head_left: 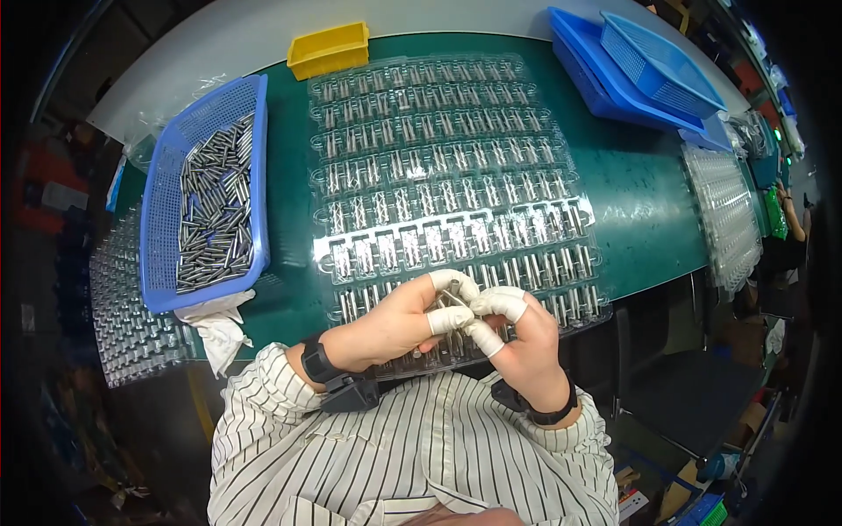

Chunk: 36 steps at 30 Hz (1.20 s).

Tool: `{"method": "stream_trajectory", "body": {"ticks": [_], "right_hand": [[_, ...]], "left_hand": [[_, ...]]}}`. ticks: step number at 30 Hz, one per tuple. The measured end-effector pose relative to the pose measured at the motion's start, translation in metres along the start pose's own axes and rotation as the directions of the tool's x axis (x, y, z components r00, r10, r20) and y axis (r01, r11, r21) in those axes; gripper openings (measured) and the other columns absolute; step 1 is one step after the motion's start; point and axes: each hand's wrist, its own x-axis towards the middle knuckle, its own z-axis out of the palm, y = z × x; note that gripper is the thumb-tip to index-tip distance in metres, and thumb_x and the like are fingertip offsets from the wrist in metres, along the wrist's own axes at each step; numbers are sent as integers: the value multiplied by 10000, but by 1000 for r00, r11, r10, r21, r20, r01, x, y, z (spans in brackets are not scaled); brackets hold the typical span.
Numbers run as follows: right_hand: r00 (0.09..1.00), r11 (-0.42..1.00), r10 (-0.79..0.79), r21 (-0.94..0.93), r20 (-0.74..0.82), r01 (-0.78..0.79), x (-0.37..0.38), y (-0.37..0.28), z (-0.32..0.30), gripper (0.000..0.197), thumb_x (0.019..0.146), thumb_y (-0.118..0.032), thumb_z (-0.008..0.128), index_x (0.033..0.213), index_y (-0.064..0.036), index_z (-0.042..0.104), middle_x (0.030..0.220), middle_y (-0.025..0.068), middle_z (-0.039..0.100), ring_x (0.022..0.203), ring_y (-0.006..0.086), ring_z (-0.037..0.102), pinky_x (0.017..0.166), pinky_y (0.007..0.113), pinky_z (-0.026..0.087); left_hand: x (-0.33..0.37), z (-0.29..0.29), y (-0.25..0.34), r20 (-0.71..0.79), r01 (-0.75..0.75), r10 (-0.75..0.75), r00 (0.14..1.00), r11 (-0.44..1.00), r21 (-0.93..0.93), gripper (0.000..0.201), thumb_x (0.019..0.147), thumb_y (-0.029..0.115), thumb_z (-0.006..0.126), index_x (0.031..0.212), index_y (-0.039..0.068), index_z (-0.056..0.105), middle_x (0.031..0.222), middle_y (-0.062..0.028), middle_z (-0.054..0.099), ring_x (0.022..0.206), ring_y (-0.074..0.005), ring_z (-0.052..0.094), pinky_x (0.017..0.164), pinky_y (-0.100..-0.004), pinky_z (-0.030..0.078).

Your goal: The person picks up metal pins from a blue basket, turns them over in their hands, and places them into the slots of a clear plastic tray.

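Observation:
My left hand (399, 323) and my right hand (528, 344) meet over the near edge of a clear plastic tray (326, 309), with white finger cots on the fingertips. In the left fingers are short metal pins (453, 289), partly covered by the cots; how many cannot be made out. The right thumb and fingers are pinched together against the left fingertips, and what they hold is hidden. Rows of slots in the tray carry more metal pins (561, 263), in the near rows and the far ones.
To the left stands a blue basket (158, 237) of loose metal pins, with a white cloth (219, 329) at its near corner. A yellow bin (329, 51) sits at the back. Blue baskets (579, 74) are stacked far right. Empty-looking clear trays (724, 219) stand at the right edge, others (132, 307) at the left.

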Motion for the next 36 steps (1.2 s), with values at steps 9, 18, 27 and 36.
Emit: {"method": "stream_trajectory", "body": {"ticks": [9,18,27,36], "right_hand": [[942,857,337,418,-13,-301,19,25,24,196,822,69,562,1012,29,535,979,81,573,800,112,572,674,228,484],[914,713,398,603,73,-359,33,34,50,187,825,57,576,1010,31,562,1023,93,568,870,128,582,748,245,496],[976,926,182,313,118,-210,29,42,46,254,804,90,570,1045,27,523,1088,120,519,925,147,542,792,263,461],[877,707,481,597,-11,-380,39,26,15,187,864,-9,534,1050,4,534,929,115,617,691,113,556,574,213,451]], "left_hand": [[6,-38,-5,-93,10,-23,995,990,-139,135,930,147,494,1027,58,521,813,-8,544,460,-13,371,404,-147,290],[9,-66,-13,-90,102,-123,988,973,-209,158,951,188,460,1014,59,526,755,1,541,439,-21,369,389,-162,296],[10,-65,-19,-45,108,-122,991,966,-233,168,944,188,478,1016,45,530,753,-2,542,439,-28,384,394,-162,304],[-2,-67,-19,-55,102,-122,991,954,-282,109,942,122,455,1000,64,526,784,-23,557,421,-16,348,375,-147,265]]}}
